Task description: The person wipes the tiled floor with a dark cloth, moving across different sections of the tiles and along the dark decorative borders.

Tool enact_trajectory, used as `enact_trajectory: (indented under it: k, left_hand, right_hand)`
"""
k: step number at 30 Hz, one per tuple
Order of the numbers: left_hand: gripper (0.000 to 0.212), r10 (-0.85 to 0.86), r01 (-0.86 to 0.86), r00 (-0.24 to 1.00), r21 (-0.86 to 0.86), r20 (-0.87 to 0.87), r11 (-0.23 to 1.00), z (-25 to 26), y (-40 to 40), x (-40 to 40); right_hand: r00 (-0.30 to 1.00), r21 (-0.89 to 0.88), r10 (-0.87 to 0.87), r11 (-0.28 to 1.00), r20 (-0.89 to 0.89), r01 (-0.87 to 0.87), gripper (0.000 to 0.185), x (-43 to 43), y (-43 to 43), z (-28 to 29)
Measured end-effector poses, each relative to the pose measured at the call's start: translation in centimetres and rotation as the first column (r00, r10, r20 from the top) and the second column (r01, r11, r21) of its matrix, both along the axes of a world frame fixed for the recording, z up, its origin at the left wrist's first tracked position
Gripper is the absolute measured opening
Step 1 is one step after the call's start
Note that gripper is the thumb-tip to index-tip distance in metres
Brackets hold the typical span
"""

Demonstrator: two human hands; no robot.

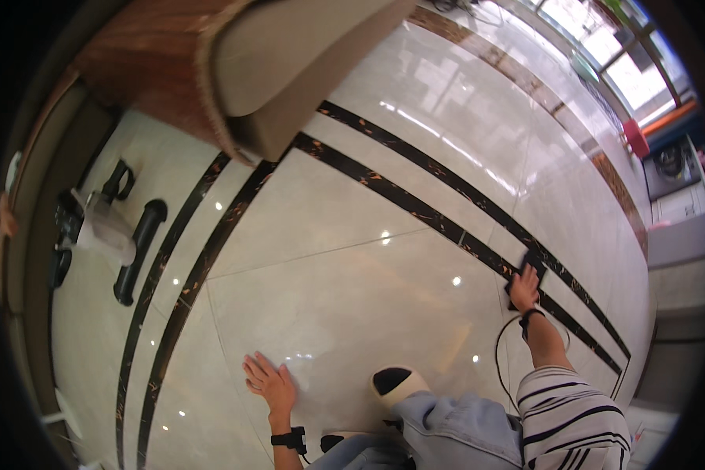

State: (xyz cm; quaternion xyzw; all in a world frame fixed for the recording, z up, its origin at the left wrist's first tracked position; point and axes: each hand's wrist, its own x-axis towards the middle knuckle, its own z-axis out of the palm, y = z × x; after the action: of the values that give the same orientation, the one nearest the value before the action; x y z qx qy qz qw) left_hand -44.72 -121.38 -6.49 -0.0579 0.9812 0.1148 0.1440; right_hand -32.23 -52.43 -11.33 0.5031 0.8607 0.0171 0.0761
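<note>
My left hand (270, 385) is empty, its fingers spread over the glossy pale tile floor (305, 294). I cannot tell whether the palm touches the tiles. A black strap with a small box (291, 439) goes around that wrist. Farther out on the right, my right hand (526, 289) has its fingers over a black flat device (533, 263) and seems to grip it. That device is at the dark marbled floor bands, and my hand hides part of it. From near it, a thin dark cable (497, 352) curves back towards my body. My right wrist wears a black band (527, 322).
My slippered foot (396, 382) stands between my hands. A piece of furniture with a brown top (153, 64) and beige side (282, 53) juts in above. Equipment with a black padded bar (141, 252) lies at left. A white cabinet (678, 205) lines the right.
</note>
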Motion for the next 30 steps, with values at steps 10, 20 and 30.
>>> enact_trajectory:
  k: [10,20,30]
  left_hand:
    - [0.061,-0.082,0.097,0.950,-0.036,0.300,0.995,3.3,-2.4,-4.2]
    - [0.043,-0.295,0.282,0.908,0.085,0.297,0.956,8.2,2.8,-18.9]
    - [0.037,-0.815,0.817,0.577,0.069,-0.061,0.573,6.8,23.4,-31.3]
  right_hand:
    - [0.953,0.070,-0.292,0.952,-0.082,0.298,0.059,-5.5,2.1,1.0]
    - [0.408,0.036,0.849,0.444,-0.335,-0.895,0.054,-33.9,-28.4,3.8]
    - [0.434,-0.023,0.719,0.504,-0.543,-0.864,0.060,-28.5,-22.9,3.5]
